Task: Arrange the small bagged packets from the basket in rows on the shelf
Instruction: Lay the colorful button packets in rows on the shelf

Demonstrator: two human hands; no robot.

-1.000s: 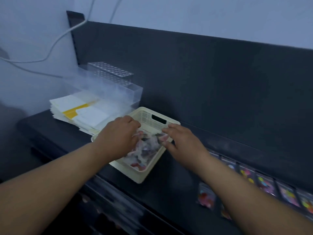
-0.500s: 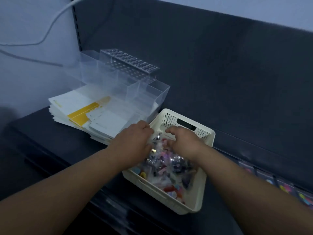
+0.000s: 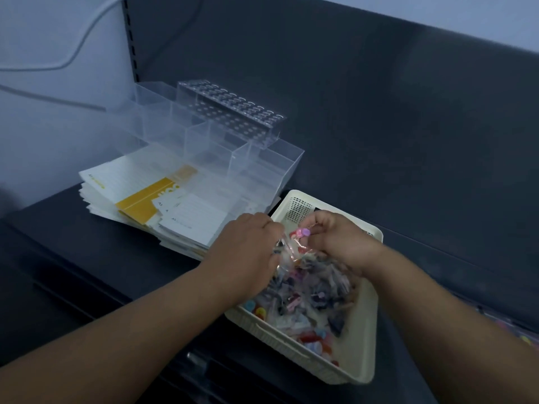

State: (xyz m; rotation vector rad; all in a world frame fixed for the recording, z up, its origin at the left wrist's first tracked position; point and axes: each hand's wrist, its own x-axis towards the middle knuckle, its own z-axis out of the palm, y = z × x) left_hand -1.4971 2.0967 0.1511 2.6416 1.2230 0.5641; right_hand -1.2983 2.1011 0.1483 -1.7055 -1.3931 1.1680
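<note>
1. Shelf (image 3: 87, 272): dark and flat, with a dark back panel (image 3: 379, 126) rising behind it.
2. Clear acrylic organiser (image 3: 221, 141): at the back left of the shelf, against the panel. It sits partly over a stack of white and yellow paper pads (image 3: 140, 196).
3. Basket (image 3: 361, 360): cream plastic, near the shelf's front edge. Its far left corner is just beside the organiser and the pads.
4. Both forearms reach in from the front edge and converge over the far half of the basket.
5. Left hand (image 3: 248, 252): back facing up, fingers curled down onto the left edge of a lifted packet (image 3: 294, 246).
6. Right hand (image 3: 341, 243): knuckles up, thumb and fingers pinching the right side of the same packet.
7. Packets (image 3: 309, 298): a loose, blurred heap of clear bags with coloured contents filling the basket.
8. The lifted packet is held between the hands just above the heap. It is a clear bag with pink and purple pieces near its top.
9. Row of packets (image 3: 522, 336): blurred colours at the shelf's right edge.
</note>
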